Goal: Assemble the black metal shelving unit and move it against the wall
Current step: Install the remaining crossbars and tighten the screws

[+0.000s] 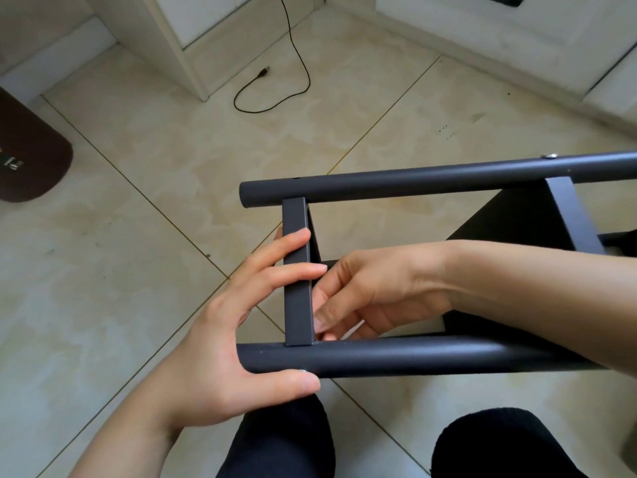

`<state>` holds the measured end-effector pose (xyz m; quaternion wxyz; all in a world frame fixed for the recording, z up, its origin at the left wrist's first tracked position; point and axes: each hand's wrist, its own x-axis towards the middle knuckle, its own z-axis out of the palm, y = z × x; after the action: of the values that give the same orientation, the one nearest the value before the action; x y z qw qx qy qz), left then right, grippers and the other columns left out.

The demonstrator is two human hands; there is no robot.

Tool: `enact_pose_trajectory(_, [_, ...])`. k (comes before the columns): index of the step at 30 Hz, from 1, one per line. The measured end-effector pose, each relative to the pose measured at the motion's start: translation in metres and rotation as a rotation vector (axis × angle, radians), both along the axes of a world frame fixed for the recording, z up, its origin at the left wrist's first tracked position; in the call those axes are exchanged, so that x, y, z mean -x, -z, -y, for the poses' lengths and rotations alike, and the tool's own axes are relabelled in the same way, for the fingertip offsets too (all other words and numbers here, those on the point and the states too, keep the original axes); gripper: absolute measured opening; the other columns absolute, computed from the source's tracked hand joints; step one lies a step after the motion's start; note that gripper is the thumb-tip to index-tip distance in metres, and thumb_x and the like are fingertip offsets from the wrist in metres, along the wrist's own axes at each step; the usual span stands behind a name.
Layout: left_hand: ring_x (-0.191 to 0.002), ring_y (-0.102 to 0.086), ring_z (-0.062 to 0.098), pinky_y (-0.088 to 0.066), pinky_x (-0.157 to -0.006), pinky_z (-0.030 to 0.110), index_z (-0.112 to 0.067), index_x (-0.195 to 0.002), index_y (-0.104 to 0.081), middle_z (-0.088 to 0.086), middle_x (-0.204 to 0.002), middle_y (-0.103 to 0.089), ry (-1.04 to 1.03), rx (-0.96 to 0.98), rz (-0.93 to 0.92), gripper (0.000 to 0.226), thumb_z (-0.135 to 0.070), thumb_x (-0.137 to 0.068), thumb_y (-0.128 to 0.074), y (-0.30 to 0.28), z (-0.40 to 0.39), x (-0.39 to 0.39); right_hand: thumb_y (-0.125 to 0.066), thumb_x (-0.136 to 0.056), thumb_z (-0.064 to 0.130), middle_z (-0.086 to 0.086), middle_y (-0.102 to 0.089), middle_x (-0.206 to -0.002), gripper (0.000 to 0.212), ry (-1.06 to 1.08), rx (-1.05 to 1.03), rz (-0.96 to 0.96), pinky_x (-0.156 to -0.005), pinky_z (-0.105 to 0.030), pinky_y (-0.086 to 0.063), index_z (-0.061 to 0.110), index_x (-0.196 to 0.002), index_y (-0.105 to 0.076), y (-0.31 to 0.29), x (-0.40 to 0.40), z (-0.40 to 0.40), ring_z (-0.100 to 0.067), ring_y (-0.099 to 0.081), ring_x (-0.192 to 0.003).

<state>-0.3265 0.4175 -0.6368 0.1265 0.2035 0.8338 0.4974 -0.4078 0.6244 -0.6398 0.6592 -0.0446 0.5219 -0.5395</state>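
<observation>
Done: shelf frame (431,267) partly built; two round tubes joined by flat crossbars, one screw head (550,155) showing.
Left: more fastening likely; not yet stood up or at wall.
Frame: matte black, lying on side over floor (155,201), near knees (282,443).
Left hand (220,339): thumb under near tube, fingers on end crossbar (298,270).
Right hand (362,294): fingers curled inside that crossbar; what it holds, can't tell.

left hand (220,343) grips near tube (396,357); right hand (372,291) fingers behind crossbar (296,270)
</observation>
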Motion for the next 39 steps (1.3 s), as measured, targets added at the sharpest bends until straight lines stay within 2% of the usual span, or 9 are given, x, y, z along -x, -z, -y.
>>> enact_pose_trajectory(3, [-0.151,-0.027,0.013,-0.027,-0.118,0.027,-0.037,-0.140,-0.051,-0.012,-0.164,-0.026,-0.001,-0.006,0.004,0.079,-0.038,-0.066,-0.081,-0.002,-0.001,0.000,-0.061,-0.093,0.003,-0.010,-0.064,-0.083,0.013,-0.019,-0.005,-0.015,-0.073,-0.025,-0.054,0.009,-0.084,-0.070,-0.002,0.002,-0.001,-0.013,-0.063,-0.071])
enact_pose_trajectory(6, [-0.151,-0.028,0.013,-0.032,-0.118,0.036,-0.039,-0.139,-0.052,-0.014,-0.163,-0.027,-0.010,-0.014,0.001,0.078,-0.039,-0.066,-0.080,-0.003,-0.001,0.001,-0.062,-0.091,0.003,-0.007,-0.065,-0.081,0.017,-0.026,-0.009,-0.039,-0.074,-0.027,-0.053,0.012,-0.080,-0.070,-0.001,0.002,-0.001,-0.012,-0.062,-0.070])
enact_pose_trajectory(11, [-0.151,-0.026,0.015,-0.032,-0.116,0.038,-0.038,-0.140,-0.051,-0.010,-0.164,-0.025,-0.012,-0.008,0.010,0.079,-0.039,-0.067,-0.081,-0.002,-0.001,0.000,-0.060,-0.095,0.010,-0.007,-0.064,-0.094,0.010,-0.055,-0.028,0.000,-0.080,-0.034,-0.049,0.013,-0.088,-0.066,0.002,-0.002,0.001,-0.015,-0.061,-0.079])
enact_pose_trajectory(14, [-0.151,-0.028,0.015,-0.028,-0.111,0.043,-0.037,-0.140,-0.051,-0.009,-0.164,-0.025,-0.012,-0.005,0.009,0.079,-0.039,-0.067,-0.081,-0.002,-0.002,0.000,-0.057,-0.098,0.015,-0.003,-0.066,-0.089,0.013,-0.059,-0.030,0.017,-0.078,-0.033,-0.048,0.013,-0.089,-0.066,0.002,-0.001,0.000,-0.015,-0.061,-0.078])
enact_pose_trajectory(20, [-0.150,-0.029,0.014,-0.028,-0.111,0.044,-0.038,-0.141,-0.051,-0.011,-0.164,-0.025,-0.016,-0.008,0.016,0.079,-0.038,-0.067,-0.081,-0.001,-0.001,0.000,-0.058,-0.097,0.013,-0.004,-0.065,-0.090,0.014,-0.037,-0.035,0.011,-0.079,-0.033,-0.048,0.012,-0.087,-0.068,0.003,-0.003,0.001,-0.015,-0.060,-0.078])
enact_pose_trajectory(27, [-0.151,-0.029,0.017,-0.028,-0.112,0.051,-0.034,-0.143,-0.050,-0.008,-0.165,-0.023,-0.008,-0.005,0.041,0.081,-0.036,-0.068,-0.081,-0.001,-0.001,0.000,-0.057,-0.100,0.023,-0.010,-0.059,-0.096,0.020,-0.032,-0.122,-0.045,-0.073,-0.029,-0.047,0.007,-0.110,-0.064,0.006,-0.010,0.006,-0.015,-0.056,-0.077])
enact_pose_trajectory(32, [-0.150,-0.030,0.016,-0.029,-0.111,0.049,-0.035,-0.142,-0.051,-0.009,-0.164,-0.025,-0.013,0.006,0.028,0.081,-0.037,-0.067,-0.081,-0.001,0.000,-0.002,-0.056,-0.099,0.019,-0.008,-0.057,-0.092,0.011,-0.010,-0.082,-0.084,-0.069,-0.027,-0.044,0.016,-0.108,-0.062,0.006,-0.014,0.007,-0.012,-0.052,-0.068])
enact_pose_trajectory(36, [-0.150,-0.030,0.017,-0.030,-0.112,0.049,-0.035,-0.141,-0.051,-0.010,-0.164,-0.025,-0.013,-0.002,0.039,0.080,-0.037,-0.067,-0.081,-0.002,-0.001,0.000,-0.056,-0.097,0.017,-0.003,-0.063,-0.085,0.013,-0.038,-0.086,-0.084,-0.071,-0.030,-0.045,0.014,-0.092,-0.067,0.003,-0.008,0.005,-0.014,-0.054,-0.069])
enact_pose_trajectory(39, [-0.150,-0.030,0.017,-0.030,-0.112,0.051,-0.035,-0.141,-0.052,-0.010,-0.164,-0.025,-0.015,-0.013,0.051,0.079,-0.037,-0.067,-0.080,-0.002,-0.001,0.001,-0.058,-0.094,0.017,-0.001,-0.063,-0.080,0.011,-0.060,-0.099,-0.045,-0.071,-0.031,-0.046,0.012,-0.097,-0.068,0.000,-0.003,0.004,-0.015,-0.055,-0.070])
